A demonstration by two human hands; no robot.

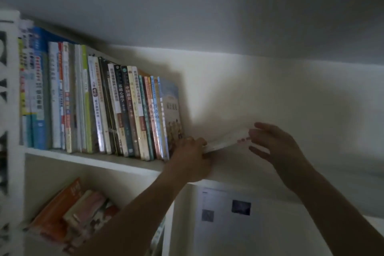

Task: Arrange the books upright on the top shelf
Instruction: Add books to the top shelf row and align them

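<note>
Lying flat on the top shelf (93, 157), the white book (226, 139) has its long axis running 8-to-2 o'clock. Left hand (192, 151) grips its near end beside the upright row (99, 108); right hand (276, 144), fingers spread loose, touches the far end. Needs tipping up toward 10 o'clock.

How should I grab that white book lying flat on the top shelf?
Take the white book by its two short ends, one from each side, as the left hand and right hand are placed. It lies flat and long, so probably holding both ends lets you tip it upright.
</note>
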